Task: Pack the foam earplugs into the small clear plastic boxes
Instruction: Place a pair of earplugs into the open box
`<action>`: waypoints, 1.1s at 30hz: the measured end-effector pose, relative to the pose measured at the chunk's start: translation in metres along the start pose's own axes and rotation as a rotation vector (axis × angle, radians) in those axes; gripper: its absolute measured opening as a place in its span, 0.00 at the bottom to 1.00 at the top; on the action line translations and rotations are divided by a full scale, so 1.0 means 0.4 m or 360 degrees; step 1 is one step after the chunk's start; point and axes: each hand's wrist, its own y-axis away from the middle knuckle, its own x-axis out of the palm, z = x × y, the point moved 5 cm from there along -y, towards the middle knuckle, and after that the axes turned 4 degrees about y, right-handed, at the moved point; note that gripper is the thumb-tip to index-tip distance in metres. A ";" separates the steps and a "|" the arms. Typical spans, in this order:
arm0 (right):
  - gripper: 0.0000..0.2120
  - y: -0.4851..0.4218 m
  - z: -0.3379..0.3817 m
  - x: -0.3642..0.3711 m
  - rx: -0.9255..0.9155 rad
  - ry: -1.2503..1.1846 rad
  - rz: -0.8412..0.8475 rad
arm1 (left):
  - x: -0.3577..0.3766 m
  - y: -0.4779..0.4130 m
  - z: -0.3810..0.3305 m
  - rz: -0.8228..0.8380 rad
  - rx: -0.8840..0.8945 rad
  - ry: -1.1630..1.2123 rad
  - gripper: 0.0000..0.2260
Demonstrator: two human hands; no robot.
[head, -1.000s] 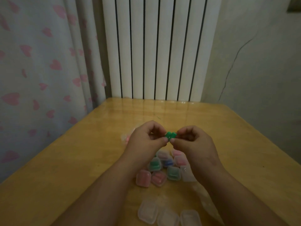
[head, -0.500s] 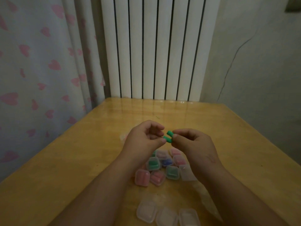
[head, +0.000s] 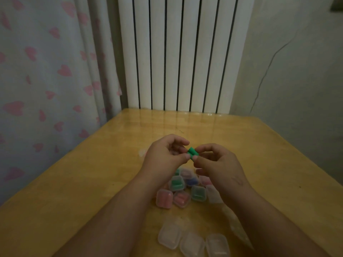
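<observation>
Head view: both hands are raised above the wooden counter [head: 92, 182], meeting over a cluster of filled boxes [head: 182, 188]. Taking that cluster as the landmark, the green foam earplugs [head: 193, 154] sit just above and beyond it, held in the air between the two hands. There seem to be two plugs lying side by side, though the dim light makes the count uncertain. The left hand [head: 167, 156] pinches their left end between thumb and fingertip, the other fingers loosely curled. The right hand [head: 219, 164] grips their right end the same way, so each hand is closed on the plugs.

The cluster itself holds small clear boxes with pink, green and blue contents, lids apparently shut, touching one another. Nearer the person than the cluster, a row of three empty clear boxes [head: 193, 242] lies at the counter's near edge, well apart from the raised hands. A thin clear plastic bag [head: 235, 225] seems to lie to the right of that row. Beyond the cluster, a white radiator and a heart-print curtain stand behind the counter.

The step in hand looks like pairing or squeezing the green plugs before boxing them. The next move likely calls for freeing one hand, bringing an empty box up from the near row, opening it, and pressing the pair in.
</observation>
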 end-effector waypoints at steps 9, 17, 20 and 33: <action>0.05 -0.008 -0.010 -0.027 -0.0002 0.0043 -0.0099 | -0.001 0.015 -0.030 0.0411 -0.0014 -0.0557 0.07; 0.05 0.007 -0.011 -0.029 -0.0038 0.0166 -0.0179 | 0.005 0.107 -0.057 0.1514 -0.0162 -0.1445 0.12; 0.06 0.010 -0.012 -0.027 -0.0043 0.0171 -0.0192 | 0.013 0.123 -0.048 0.1601 -0.0286 -0.1589 0.17; 0.05 0.003 -0.013 -0.028 -0.0088 0.0231 -0.0247 | 0.015 0.097 -0.040 0.1451 -0.0094 -0.1263 0.11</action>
